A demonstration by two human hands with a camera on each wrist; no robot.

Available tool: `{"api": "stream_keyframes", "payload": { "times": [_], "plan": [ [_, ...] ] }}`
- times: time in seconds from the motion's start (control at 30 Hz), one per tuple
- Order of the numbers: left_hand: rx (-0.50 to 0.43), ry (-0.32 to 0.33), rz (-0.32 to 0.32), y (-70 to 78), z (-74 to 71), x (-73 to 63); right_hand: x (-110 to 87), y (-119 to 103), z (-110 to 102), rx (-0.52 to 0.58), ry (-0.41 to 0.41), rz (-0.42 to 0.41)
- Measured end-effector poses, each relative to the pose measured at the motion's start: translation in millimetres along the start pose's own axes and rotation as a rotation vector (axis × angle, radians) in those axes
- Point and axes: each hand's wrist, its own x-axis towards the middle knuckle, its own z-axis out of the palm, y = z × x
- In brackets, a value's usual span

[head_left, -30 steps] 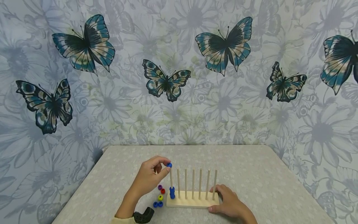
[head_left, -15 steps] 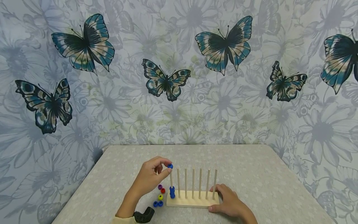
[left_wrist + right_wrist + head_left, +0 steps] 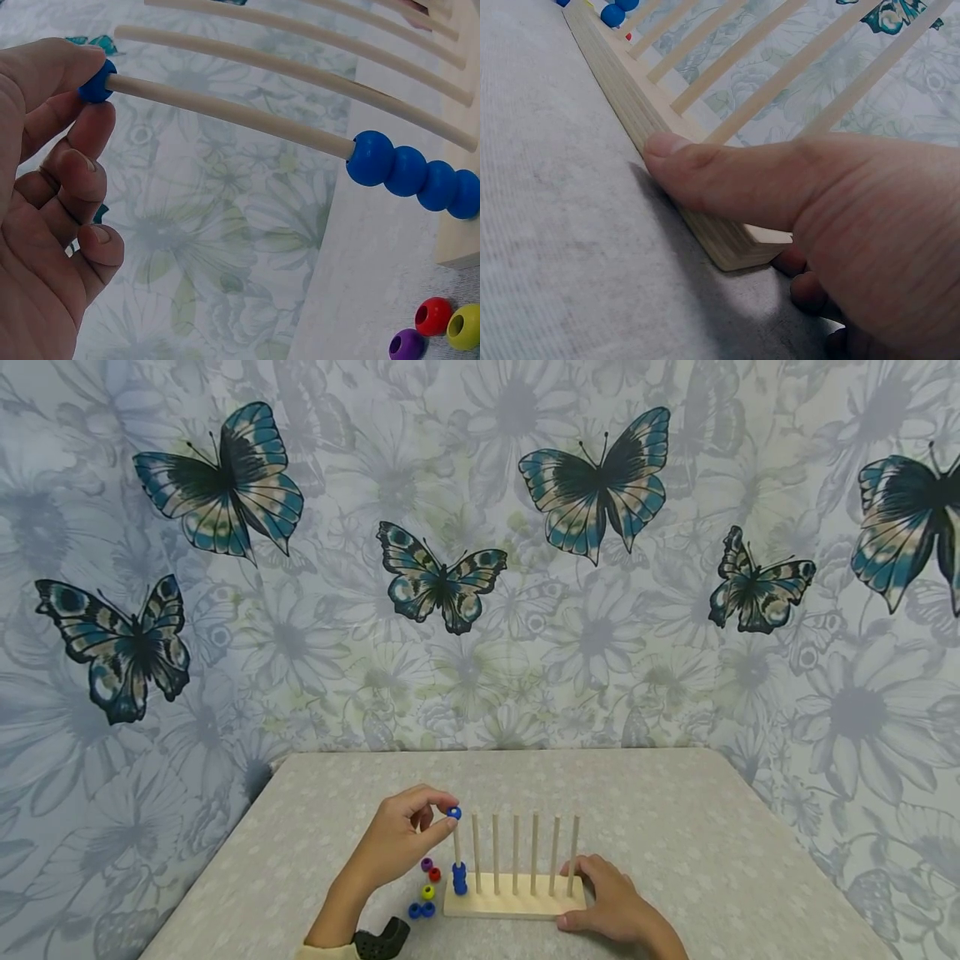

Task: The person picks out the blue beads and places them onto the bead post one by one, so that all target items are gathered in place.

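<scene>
My left hand pinches a blue bead between thumb and index finger, right at the tip of the leftmost wooden peg. Its other fingers are loosely curled below. Several blue beads sit stacked at the foot of that same peg. The pegs stand upright in a row on a pale wooden base; the other pegs are bare. At the base's right end, my right hand grips it, thumb along the front edge and fingers behind, partly hidden.
Left of the base lie loose beads: a purple bead, a red bead, a yellow bead and two blue beads. A black wrist device is near them. The patterned tablecloth reaches the butterfly-print wall.
The left hand has lowered slightly with the blue bead at the peg's tip. The right hand stays on the base. The head view has shifted a little.
</scene>
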Motion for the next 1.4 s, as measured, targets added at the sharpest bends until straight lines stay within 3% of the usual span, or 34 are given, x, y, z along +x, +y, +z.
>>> {"api": "stream_keyframes", "payload": {
  "times": [0.37, 0.67, 1.4],
  "plan": [
    [-0.004, -0.031, -0.045, -0.3, -0.5, -0.8, -1.3, -2.6, -0.3, -0.016, 0.0, 0.018],
    [-0.013, -0.042, -0.018, -3.0, -0.6, -0.7, -0.6, -2.6, -0.5, 0.0, 0.003, 0.007],
    [-0.029, -0.022, -0.059, -2.4, -3.3, -0.5, -0.7, -1.4, -1.6, -0.002, 0.005, 0.0]
  ]
}}
